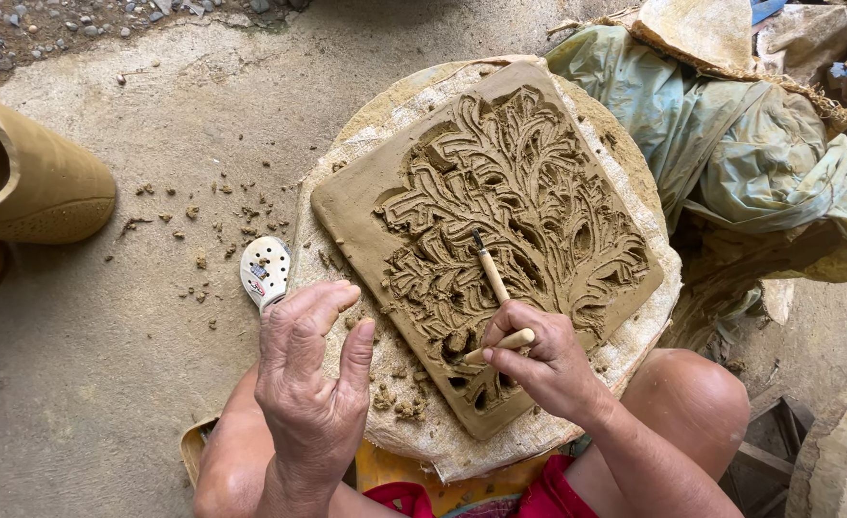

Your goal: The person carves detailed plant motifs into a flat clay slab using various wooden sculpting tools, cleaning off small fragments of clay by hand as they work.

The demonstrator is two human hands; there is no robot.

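Observation:
A rectangular slab of wet brown clay [366, 187] lies tilted on a round cloth-covered stand [625, 350]. A leafy tree pattern is carved into it. My right hand [543, 360] grips two wooden carving tools: one [491, 270] points up with its dark tip in the carved grooves near the slab's middle, the other [505, 342] lies across my fingers. My left hand [313, 374] hovers over the stand's left edge, fingers spread, holding nothing. Clay crumbs [395, 398] lie on the cloth beside it.
A tan clog [30, 177] sits at the left on the concrete floor, and a white perforated shoe tip [264, 270] pokes out by the stand. Clay bits [212, 216] dot the floor. Crumpled green plastic sheeting [759, 158] is piled at the right. My bare knees flank the stand.

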